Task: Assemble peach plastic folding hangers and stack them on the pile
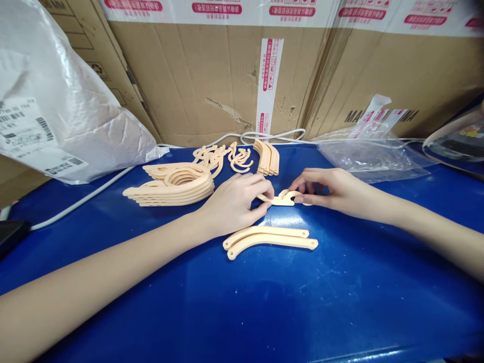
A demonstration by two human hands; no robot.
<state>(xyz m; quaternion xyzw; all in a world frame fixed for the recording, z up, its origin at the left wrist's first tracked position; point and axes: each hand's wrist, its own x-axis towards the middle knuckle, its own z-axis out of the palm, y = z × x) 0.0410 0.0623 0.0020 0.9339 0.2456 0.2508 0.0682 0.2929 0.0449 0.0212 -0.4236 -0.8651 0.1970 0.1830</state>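
My left hand [236,200] and my right hand [329,187] meet at the middle of the blue table [302,302]. Both pinch a small cream plastic hook piece [284,198] that lies on the table between them. My left fingers grip its left end, my right fingers its right end. Just in front of the hands lie two curved cream plastic arms [269,239], side by side. A stack of cream hanger parts [174,184] sits to the left of my left hand.
Behind the hands lie loose cream hooks [227,156] and a bundle of curved pieces [267,158]. Cardboard boxes [234,75] wall off the back. A white plastic bag [56,101] is at left, clear bags [363,156] at right, a white cable [83,199] across the left.
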